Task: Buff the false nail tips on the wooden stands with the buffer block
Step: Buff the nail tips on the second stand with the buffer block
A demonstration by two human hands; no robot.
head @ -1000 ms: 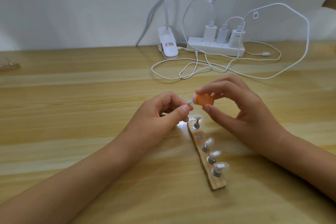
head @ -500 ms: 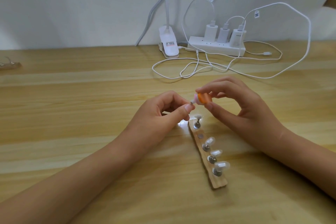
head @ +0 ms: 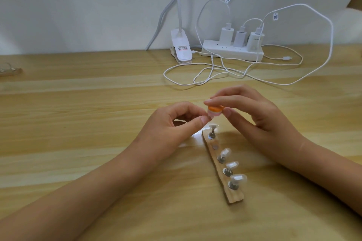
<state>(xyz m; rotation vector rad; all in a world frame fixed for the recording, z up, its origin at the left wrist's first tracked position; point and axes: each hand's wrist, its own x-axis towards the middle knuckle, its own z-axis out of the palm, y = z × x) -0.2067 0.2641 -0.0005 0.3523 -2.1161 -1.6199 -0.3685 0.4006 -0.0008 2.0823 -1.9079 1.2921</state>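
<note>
A wooden stand (head: 233,194) lies on the desk, running from the middle toward the lower right. Several clear false nail tips sit on its metal pegs, among them one at the far end (head: 271,127) and one at the near end (head: 238,179); one spot holds only a bare metal disc (head: 215,146). My right hand (head: 254,115) pinches a small orange and pink buffer block (head: 273,111) between thumb and fingers. My left hand (head: 176,125) pinches something tiny right against the block; what it holds is hidden by my fingertips.
A white power strip (head: 233,53) with three chargers stands at the back, its white cables (head: 215,76) looping over the desk behind my hands. A white clip lamp base (head: 181,49) is beside it. Another wooden piece (head: 9,70) shows at the left edge.
My right hand has turned the buffer block so its pink side faces down toward my left fingertips. Both hands stay above the stand's far end.
</note>
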